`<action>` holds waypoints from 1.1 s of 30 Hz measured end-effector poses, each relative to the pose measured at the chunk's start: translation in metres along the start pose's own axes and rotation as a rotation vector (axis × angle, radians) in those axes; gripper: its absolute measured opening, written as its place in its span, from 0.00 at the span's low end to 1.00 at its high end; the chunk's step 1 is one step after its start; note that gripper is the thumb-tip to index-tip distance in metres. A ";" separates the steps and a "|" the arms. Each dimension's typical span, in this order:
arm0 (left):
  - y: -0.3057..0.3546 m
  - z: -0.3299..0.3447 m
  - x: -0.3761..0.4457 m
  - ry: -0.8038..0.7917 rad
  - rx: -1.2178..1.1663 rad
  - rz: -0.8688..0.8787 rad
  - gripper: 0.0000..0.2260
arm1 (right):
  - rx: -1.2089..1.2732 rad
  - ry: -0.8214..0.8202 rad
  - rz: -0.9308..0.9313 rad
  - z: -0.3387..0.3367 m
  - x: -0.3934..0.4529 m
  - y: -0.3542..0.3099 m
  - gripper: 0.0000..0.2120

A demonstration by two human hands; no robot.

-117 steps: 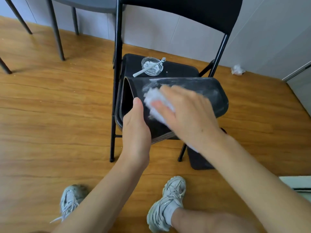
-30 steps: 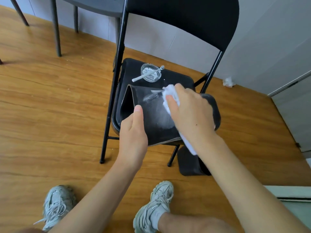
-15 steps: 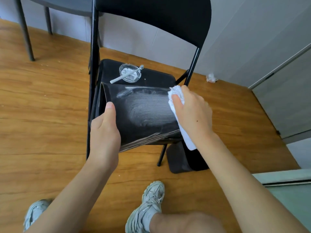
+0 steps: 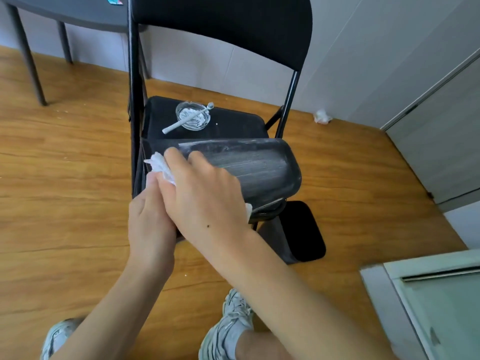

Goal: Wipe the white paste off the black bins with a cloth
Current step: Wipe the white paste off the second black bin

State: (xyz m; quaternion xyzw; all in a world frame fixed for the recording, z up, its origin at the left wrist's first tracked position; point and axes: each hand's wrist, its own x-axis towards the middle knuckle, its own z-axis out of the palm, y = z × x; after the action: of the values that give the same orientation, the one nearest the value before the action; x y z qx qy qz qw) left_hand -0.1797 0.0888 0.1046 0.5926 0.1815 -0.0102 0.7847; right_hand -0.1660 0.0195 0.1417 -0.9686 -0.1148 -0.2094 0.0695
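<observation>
Both hands met at the left end of the black bin (image 4: 249, 165): the left hand (image 4: 150, 219) gripped its rim, while the right hand (image 4: 205, 198) pressed a crumpled white cloth (image 4: 159, 165) to the wall. That bin lay on its side along the front edge of the folding chair's seat (image 4: 228, 123), long axis left to right, base pointing right, its smooth plastic streaked with white paste. Behind it sat a glass dish (image 4: 193, 116) with a white stick (image 4: 181, 122). Another black bin (image 4: 301, 229) stood on the wooden floor (image 4: 65, 178).
</observation>
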 end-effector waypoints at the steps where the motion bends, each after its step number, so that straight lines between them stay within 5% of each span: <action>1: -0.001 0.000 -0.001 0.000 0.007 0.002 0.23 | 0.026 0.018 0.004 0.001 0.000 -0.006 0.10; 7: -0.002 -0.001 -0.002 -0.004 0.061 0.075 0.26 | 0.004 0.003 0.052 -0.006 0.005 0.036 0.12; 17: -0.008 0.004 -0.008 -0.014 0.057 0.152 0.21 | -0.107 -0.069 0.521 -0.021 0.025 0.168 0.14; 27: -0.017 -0.004 -0.014 0.064 0.141 0.223 0.21 | 0.037 -0.185 -0.101 -0.005 0.047 -0.018 0.06; 33: -0.014 0.004 -0.021 0.122 0.162 0.253 0.22 | -0.160 -0.236 0.161 -0.010 0.062 0.067 0.12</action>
State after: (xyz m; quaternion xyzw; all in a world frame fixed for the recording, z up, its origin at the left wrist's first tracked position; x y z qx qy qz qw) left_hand -0.2018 0.0767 0.0986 0.6715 0.1515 0.1104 0.7169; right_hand -0.0985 -0.0350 0.1706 -0.9950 -0.0272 -0.0962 -0.0052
